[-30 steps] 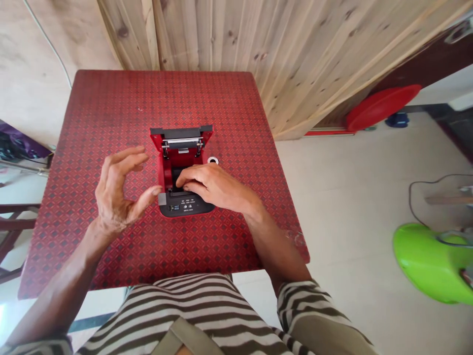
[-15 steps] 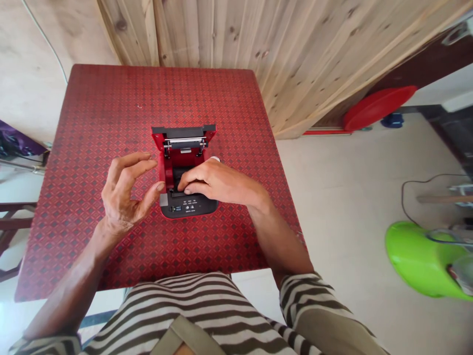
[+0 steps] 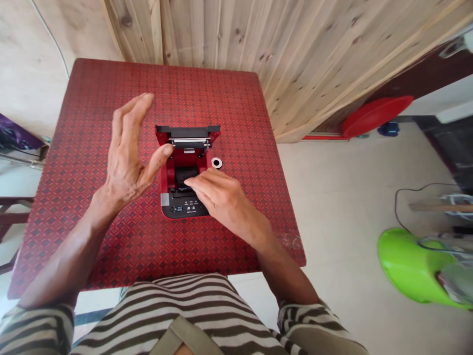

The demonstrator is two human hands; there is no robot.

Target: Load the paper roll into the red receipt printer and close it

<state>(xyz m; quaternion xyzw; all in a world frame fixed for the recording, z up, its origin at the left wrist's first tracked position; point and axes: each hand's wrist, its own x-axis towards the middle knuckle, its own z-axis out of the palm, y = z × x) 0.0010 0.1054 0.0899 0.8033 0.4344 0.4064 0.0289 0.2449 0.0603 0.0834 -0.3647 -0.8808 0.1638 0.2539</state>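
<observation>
Between my left hand (image 3: pixel 127 167) and my right hand (image 3: pixel 227 197), a red-and-black machine (image 3: pixel 181 159) stands with its lid (image 3: pixel 188 131) up

With the machine as the clock's centre, my left hand is at nine, thumb spread wide from the fingers, nothing in that grip; whether the thumb tip touches the machine or floats above it, I cannot tell. What lies in the dark bay (image 3: pixel 182 175) is hard to make out. At four, my right hand hides the right end of the front panel (image 3: pixel 185 209); its fingertips are drawn close together over the bay, and I cannot tell whether they pinch anything. Far out past three, a green plastic piece (image 3: pixel 406 266) is cut off by the edge of view.

Half a second ago my left thumb was down near the panel; now it is up by the lid. My right hand has drawn back towards four, so the white ring (image 3: pixel 213 159) between two and three, mostly covered then, shows nearly whole.

Small dark diamonds pattern the red table (image 3: pixel 221 103). The machine is boxy, its black panel rounded at the front. The ring circles a dark middle. Pale, knotty boards (image 3: pixel 236 37) run from twelve to two.
</observation>
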